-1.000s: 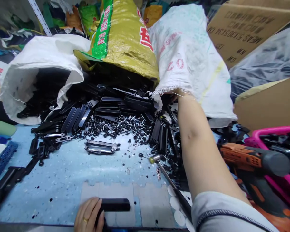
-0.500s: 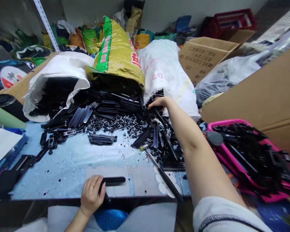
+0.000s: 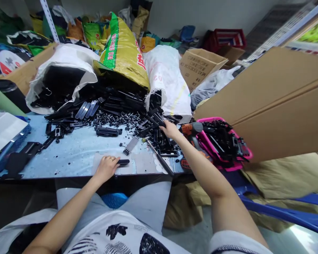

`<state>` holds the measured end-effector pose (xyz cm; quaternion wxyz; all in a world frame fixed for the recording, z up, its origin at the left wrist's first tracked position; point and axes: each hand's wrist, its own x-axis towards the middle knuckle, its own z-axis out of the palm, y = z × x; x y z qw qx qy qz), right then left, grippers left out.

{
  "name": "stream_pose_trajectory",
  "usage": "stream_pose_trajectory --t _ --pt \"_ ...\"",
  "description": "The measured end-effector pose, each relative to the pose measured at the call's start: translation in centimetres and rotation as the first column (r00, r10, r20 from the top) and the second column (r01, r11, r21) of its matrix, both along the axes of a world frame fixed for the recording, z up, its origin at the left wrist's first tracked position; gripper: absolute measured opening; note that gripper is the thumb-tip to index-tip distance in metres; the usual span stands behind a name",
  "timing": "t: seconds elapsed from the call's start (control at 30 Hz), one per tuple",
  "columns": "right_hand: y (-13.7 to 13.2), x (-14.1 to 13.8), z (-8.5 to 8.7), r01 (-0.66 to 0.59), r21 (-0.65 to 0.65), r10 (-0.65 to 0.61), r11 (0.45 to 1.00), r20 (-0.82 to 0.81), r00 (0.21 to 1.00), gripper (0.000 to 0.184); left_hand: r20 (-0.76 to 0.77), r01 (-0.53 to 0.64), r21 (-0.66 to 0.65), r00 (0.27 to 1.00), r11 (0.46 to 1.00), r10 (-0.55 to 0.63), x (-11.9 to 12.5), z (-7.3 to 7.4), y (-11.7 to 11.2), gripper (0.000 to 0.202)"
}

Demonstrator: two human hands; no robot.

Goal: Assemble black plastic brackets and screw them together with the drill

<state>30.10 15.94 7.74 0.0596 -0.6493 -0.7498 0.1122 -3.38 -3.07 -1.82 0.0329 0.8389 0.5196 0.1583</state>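
The right hand (image 3: 170, 129), withdrawn from the white woven sack (image 3: 166, 76), now grips a black plastic strip (image 3: 156, 120) from the pile, while the left hand (image 3: 106, 167) still pins a short black plastic bar (image 3: 123, 162) on the grey mat (image 3: 140, 165).

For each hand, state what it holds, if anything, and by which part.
The left hand pins one end of a black strip on the table. The right hand grips a long black piece by its near end.

Short white sleeves, dark-trimmed; white shirt with black printed shapes; pale trousers
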Motion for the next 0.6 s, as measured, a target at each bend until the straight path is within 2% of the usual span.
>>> stream_pose_trajectory --t 0.03,0.1,0.17,0.23,0.3,0.37,0.43,0.5,0.6 --pt "-2.1 -0.4 -0.5 -0.023 -0.003 0.022 1.000 -0.148 0.989 0.043 -0.026 0.032 -0.043 0.999 0.999 -0.033 0.1 0.3 0.2 0.031" --pt "-6.4 -1.2 -1.6 -0.136 -0.052 0.105 0.989 -0.393 0.914 0.048 -0.069 0.059 -0.092 0.995 0.994 -0.065 -0.1 0.8 0.4 0.030" --pt "-10.3 -1.9 -2.9 -0.286 -0.121 0.200 0.951 -0.464 0.863 0.044 -0.104 0.054 -0.109 0.992 0.993 -0.065 -0.8 1.1 0.2 0.028" --pt "-13.5 -2.4 -4.1 -0.442 -0.196 0.333 0.875 -0.417 0.845 0.040 -0.115 0.030 -0.126 0.992 0.992 -0.045 -1.6 1.2 -0.2 0.027" --pt "-15.4 -2.9 -5.3 -0.550 -0.230 0.479 0.803 -0.300 0.825 0.036 -0.091 0.024 -0.150 0.995 0.988 -0.038 -2.0 1.3 -0.4 0.028" --pt "-16.3 -3.4 -6.2 -0.583 -0.217 0.564 0.783 -0.151 0.812 0.037 -0.045 0.049 -0.177 0.997 0.983 -0.058 -1.7 1.3 -0.3 0.032" --pt "-16.4 -4.0 -6.7 -0.577 -0.186 0.583 0.795 -0.025 0.812 0.037 -0.015 0.080 -0.210 0.996 0.974 -0.085 -0.8 1.3 0.1 0.034" --pt "-16.2 -4.5 -6.9 -0.605 -0.150 0.615 0.782 0.028 0.788 0.035 -0.007 0.097 -0.256 0.995 0.962 -0.102 0.3 1.4 0.7 0.033" --pt "-16.1 -5.6 -6.8 -0.673 -0.143 0.683 0.726 0.034 0.729 0.037 -0.012 0.116 -0.311 0.992 0.943 -0.126 1.4 1.7 1.3 0.031"
